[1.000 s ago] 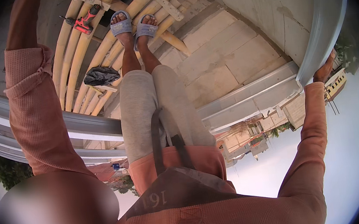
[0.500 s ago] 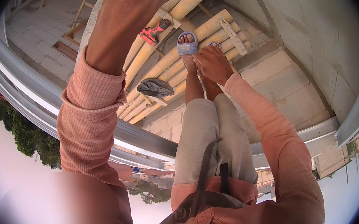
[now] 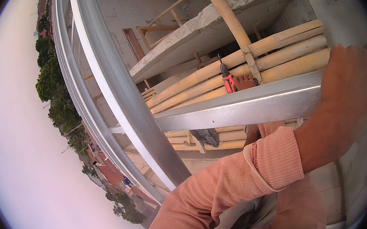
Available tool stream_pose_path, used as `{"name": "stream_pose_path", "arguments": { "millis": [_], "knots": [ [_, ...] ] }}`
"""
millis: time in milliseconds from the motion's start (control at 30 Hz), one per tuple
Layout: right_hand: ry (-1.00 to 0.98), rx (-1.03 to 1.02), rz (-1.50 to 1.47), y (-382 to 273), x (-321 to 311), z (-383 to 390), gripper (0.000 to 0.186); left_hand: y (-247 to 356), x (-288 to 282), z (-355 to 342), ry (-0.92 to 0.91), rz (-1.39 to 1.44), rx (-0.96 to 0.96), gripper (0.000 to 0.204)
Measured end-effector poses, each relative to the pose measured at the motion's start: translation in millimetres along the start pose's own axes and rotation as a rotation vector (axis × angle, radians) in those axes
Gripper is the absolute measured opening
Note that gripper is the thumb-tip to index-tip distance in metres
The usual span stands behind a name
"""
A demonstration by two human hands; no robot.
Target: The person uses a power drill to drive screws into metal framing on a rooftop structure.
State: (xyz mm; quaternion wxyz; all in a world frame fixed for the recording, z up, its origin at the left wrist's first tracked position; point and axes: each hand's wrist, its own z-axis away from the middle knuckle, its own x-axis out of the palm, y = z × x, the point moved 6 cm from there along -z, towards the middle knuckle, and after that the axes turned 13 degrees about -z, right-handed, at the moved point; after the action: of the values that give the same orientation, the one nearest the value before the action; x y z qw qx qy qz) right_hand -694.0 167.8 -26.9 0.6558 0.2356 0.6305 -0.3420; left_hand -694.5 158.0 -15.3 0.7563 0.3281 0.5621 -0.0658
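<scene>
My left hand (image 3: 351,85), at the far right, is blurred by motion. It looks curled, with its fingertips hidden, and it overlaps the end of a horizontal silver metal channel (image 3: 236,108). What lies in its fingers does not show. My left forearm (image 3: 237,171), in a rolled pink sleeve, crosses the lower middle. Behind it a pink sleeve (image 3: 296,207) shows; the right hand cannot be made out for certain. A red and black cordless drill (image 3: 227,78) points its bit upward over the bamboo poles (image 3: 276,63). Brown digits beside it are partly hidden by the channel.
A long upright silver channel (image 3: 117,90) joins the horizontal one at the left. Beyond the poles lies a rough concrete ledge (image 3: 214,23). A grey plaster wall (image 3: 342,15) stands at the right. A crumpled dark bag (image 3: 205,137) lies low among the poles. Trees and roofs lie far below left.
The view has swung, bringing the metal channels across the middle. My left arm has moved from the upper left to the right. My right hand, earlier near the feet, no longer shows plainly.
</scene>
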Motion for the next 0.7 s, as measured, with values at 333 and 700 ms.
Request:
{"name": "stream_pose_path", "arguments": {
  "millis": [333,700],
  "knots": [
    [-0.506,-0.899,-0.249,51.6,255.3,137.4,0.061,1.4,1.9,4.9,0.126,0.000,-0.003,0.043],
    [-0.933,-0.824,-0.415,228.0,54.5,207.8,0.087,-1.9,-17.9,-7.0,-0.045,-0.054,-0.009,0.054]
  ]
}}
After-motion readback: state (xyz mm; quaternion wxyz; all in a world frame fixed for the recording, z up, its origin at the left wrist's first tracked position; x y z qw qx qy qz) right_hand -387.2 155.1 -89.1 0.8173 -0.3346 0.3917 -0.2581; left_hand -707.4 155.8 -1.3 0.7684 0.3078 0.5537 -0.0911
